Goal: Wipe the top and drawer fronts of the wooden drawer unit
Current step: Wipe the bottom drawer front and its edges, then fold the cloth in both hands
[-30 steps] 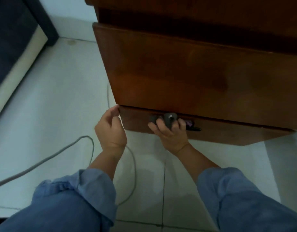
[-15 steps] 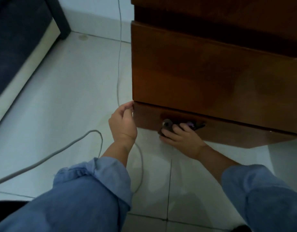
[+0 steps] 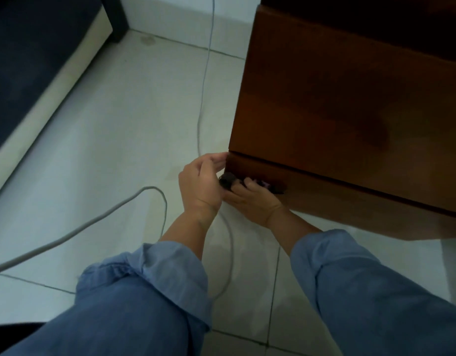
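Pale floor tiles [image 3: 113, 129] are lying smooth; right hand [image 3: 252, 201] is pinching dark cloth [image 3: 228, 181] against glossy bottom drawer [image 3: 350, 199], left hand [image 3: 199, 186] is gripping its corner, grey cable [image 3: 93, 222] looping nearby.

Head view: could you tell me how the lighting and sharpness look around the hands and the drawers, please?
Head view: dim and bluish overall; the upper drawer shows a soft sheen, no hard glare; the cloth between the left hand and right hand is dark and hard to make out; edges look slightly soft.

My two hands [image 3: 201, 183] [image 3: 252, 201], one dark cloth [image 3: 228, 181], two drawer fronts [image 3: 350, 98] [image 3: 363, 204], two cables [image 3: 205, 73] [image 3: 93, 222].
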Tool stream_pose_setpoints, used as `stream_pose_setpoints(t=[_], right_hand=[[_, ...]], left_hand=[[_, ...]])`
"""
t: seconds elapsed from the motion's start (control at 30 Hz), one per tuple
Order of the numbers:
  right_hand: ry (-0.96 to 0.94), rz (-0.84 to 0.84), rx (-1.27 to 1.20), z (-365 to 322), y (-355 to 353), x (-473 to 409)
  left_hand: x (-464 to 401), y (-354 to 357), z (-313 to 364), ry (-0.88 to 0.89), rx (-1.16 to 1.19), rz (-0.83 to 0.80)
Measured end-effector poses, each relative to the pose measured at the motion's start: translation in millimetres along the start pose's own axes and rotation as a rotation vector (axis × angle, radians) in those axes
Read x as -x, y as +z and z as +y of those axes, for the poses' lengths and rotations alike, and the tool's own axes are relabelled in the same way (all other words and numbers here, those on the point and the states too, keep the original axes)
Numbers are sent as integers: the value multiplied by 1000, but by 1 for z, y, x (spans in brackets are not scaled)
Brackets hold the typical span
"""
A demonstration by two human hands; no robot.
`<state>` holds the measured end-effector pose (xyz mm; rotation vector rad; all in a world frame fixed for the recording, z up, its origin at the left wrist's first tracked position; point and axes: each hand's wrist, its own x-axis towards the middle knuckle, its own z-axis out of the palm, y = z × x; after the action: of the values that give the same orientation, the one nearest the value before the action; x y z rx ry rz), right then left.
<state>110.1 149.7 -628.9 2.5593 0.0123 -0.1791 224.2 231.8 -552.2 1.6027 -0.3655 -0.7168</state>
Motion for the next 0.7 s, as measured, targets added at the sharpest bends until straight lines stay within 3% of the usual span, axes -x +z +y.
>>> stream_pose_setpoints(t=[0.07,0.13,0.2,0.3,0.4,0.53,0.7], right_hand=[[-32,-73,-14,-8,5,-5],[30,-157,-221,-20,4,-6],[215,-129,-500,-35,-7,9],[490,-9,-863,-68,-30,40],[874,136,-1207,-100,-62,64],[1191,361,-1543,-105,-108,85],[1230,355,-1631,-80,-149,113]], left_hand=[[-5,-1,1,-56,23,-12],[-10,-5,0,-126,35,-51],[-6,-11,-6,-154,-93,-104],[12,-28,-20,-256,-479,-100],[35,-39,-28,-448,-720,-258],[88,-34,-17,-780,-417,-432],[135,-18,14,-691,-281,-460]])
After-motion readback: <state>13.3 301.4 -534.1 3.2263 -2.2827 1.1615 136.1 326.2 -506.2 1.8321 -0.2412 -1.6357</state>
